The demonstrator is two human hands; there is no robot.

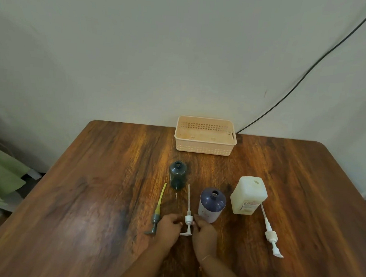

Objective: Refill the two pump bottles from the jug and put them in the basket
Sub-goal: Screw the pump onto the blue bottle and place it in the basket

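Observation:
A dark teal pump bottle [177, 175] stands open at mid-table. A purple-and-white pump bottle [212, 205] stands open to its right. Further right stands the white jug [249, 195], its mouth uncapped. A peach basket [205, 135] sits at the table's far edge with no bottle in it. A white pump [188, 218] lies flat between my hands. My left hand [169, 225] and my right hand [204, 232] flank its collar, fingertips curled at or against it. Whether either grips the pump is unclear.
A grey pump with a yellow tube [158, 211] lies left of my left hand. A larger white pump [270, 235] lies in front of the jug. A black cable [308, 70] runs down the wall behind the basket. Green cloth [2, 177] lies off the table's left side.

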